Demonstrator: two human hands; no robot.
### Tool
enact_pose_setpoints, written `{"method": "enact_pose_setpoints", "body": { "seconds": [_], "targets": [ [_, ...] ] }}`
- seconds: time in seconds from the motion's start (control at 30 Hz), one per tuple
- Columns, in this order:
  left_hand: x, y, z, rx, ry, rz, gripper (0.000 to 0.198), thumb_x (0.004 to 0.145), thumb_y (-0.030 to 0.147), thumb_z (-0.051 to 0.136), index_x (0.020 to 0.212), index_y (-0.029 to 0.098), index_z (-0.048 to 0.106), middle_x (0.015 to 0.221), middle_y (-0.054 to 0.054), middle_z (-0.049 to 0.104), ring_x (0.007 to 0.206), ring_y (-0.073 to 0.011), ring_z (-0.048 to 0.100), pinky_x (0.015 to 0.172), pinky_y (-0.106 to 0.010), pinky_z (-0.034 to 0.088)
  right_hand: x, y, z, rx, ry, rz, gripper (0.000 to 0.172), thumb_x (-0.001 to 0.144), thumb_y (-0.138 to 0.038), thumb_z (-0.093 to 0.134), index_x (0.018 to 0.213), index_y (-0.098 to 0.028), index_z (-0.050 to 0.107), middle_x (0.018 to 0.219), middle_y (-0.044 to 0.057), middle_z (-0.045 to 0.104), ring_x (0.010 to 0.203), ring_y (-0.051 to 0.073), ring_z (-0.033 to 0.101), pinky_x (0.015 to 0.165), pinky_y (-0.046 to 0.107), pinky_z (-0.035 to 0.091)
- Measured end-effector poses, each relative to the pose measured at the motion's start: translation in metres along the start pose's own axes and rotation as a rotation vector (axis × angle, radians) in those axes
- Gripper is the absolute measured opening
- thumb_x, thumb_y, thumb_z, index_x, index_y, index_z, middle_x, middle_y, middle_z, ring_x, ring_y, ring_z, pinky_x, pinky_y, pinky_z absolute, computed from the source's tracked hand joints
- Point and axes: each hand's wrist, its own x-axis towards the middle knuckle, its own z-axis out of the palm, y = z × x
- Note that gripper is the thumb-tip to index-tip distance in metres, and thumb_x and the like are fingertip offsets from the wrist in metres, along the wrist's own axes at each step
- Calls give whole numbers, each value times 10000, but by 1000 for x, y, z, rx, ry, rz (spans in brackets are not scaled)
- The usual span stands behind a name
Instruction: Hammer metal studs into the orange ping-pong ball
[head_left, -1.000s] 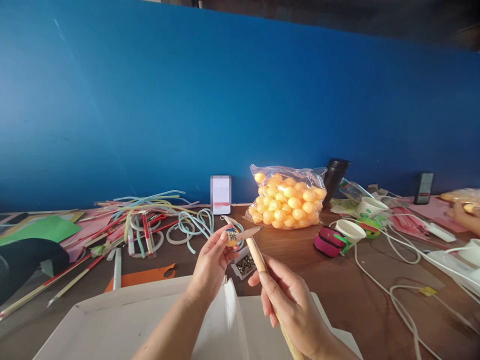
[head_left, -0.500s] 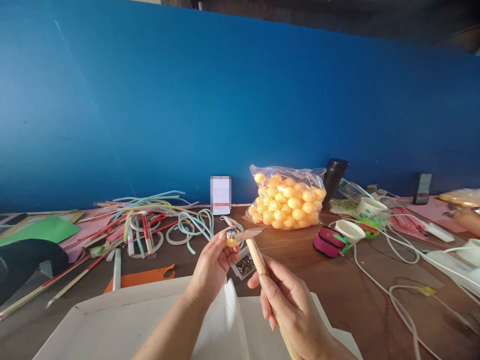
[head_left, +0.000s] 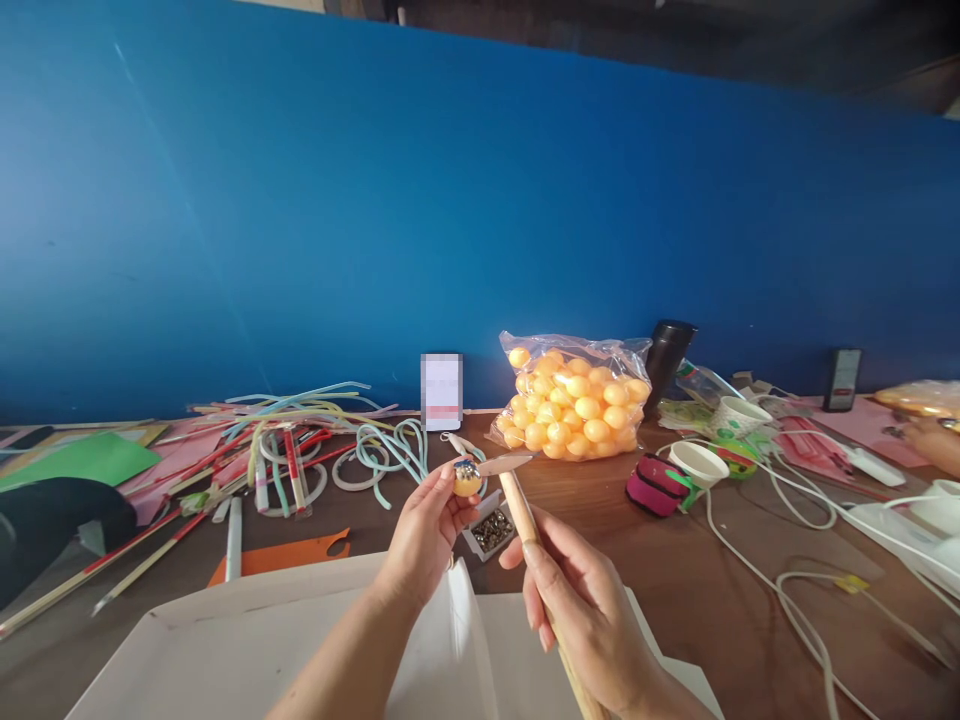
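In my left hand, thumb and fingers pinch a small orange ball. Silvery round-headed studs cover its top, with some blue among them. My right hand is wrapped around the pale wooden handle of a hammer. Its narrow, pointed metal head lies level just right of the ball; whether they touch I cannot tell. Below and between my hands stands a small box of shiny metal tacks, partly covered by my fingers.
A clear bag of orange balls stands behind, beside a black bottle. Coloured tubes lie left. White sheets lie under my forearms. A purple pouch, paper cup and white cables are right. Another person's hand shows far right.
The hammer in my right hand has shifted slightly right, away from the ball. More of the ball's studded top now shows in my left fingers.
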Motion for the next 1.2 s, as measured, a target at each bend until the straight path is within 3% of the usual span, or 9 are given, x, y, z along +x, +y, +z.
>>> {"method": "enact_pose_setpoints", "body": {
  "seconds": [0.13, 0.3, 0.33, 0.4, 0.47, 0.53, 0.83, 1.03, 1.2],
  "targets": [
    [1, -2, -1, 44, 36, 21, 378, 773, 378, 690, 1050, 122, 671, 832, -63, 648, 685, -113, 587, 625, -225, 508, 4, 1, -3, -24, -1, 22, 392, 942, -465, 481, 1237, -214, 537, 891, 52, 652, 432, 72, 481, 372, 193, 379],
    [2, 1, -2, 121, 147, 103, 467, 755, 441, 689, 1113, 144, 643, 880, -59, 657, 654, -98, 571, 579, -209, 491, 19, 11, -18, -120, 221, 50, 469, 892, -485, 515, 1244, -178, 561, 816, 58, 682, 450, 125, 503, 370, 227, 397],
    [2, 2, -2, 127, 167, 105, 479, 748, 455, 690, 1108, 143, 643, 877, -56, 655, 645, -96, 568, 568, -208, 488, 23, 15, -22, -181, 253, 68, 484, 882, -472, 522, 1264, -179, 557, 820, 62, 692, 496, 157, 550, 388, 241, 418],
    [1, 3, -1, 131, 203, 105, 497, 735, 479, 692, 1094, 139, 643, 855, -45, 646, 632, -95, 562, 555, -208, 484, 29, 23, -28, -348, 291, 26, 471, 857, -387, 539, 1283, -189, 570, 901, 75, 715, 686, 222, 649, 566, 290, 513],
    [0, 2, -1, 134, 220, 104, 505, 724, 487, 698, 1084, 138, 642, 831, -36, 638, 626, -96, 560, 549, -209, 481, 33, 31, -31, -558, 271, 25, 457, 845, -300, 512, 1288, -206, 574, 1048, 86, 710, 909, 262, 661, 749, 315, 516],
    [0, 2, -1, 131, 213, 100, 497, 722, 479, 703, 1076, 137, 642, 818, -32, 634, 624, -96, 559, 548, -207, 477, 34, 36, -33, -694, 212, 58, 459, 837, -235, 490, 1289, -226, 570, 1112, 82, 695, 998, 266, 643, 820, 313, 489],
    [-3, -2, 0, 169, 145, 82, 503, 711, 498, 702, 1051, 129, 659, 790, -38, 635, 614, -97, 559, 553, -209, 466, 29, 42, -33, -866, 164, 138, 414, 799, -157, 526, 1195, -229, 621, 995, 111, 669, 881, 297, 658, 724, 342, 464],
    [-3, -4, 0, 225, 114, 93, 505, 699, 514, 701, 1042, 146, 665, 860, -51, 648, 616, -91, 553, 550, -206, 464, 34, 37, -27, -899, 214, -21, 326, 874, -175, 509, 1176, -201, 628, 1093, 103, 644, 1070, 260, 573, 904, 323, 422],
    [-1, -7, 0, 252, 120, 118, 496, 700, 516, 697, 1029, 146, 669, 788, -34, 633, 606, -98, 553, 539, -206, 461, 36, 19, -13, -900, 167, -96, 205, 912, -207, 511, 1004, -238, 691, 1039, 44, 686, 1029, 208, 609, 865, 265, 443]
  ]
}}
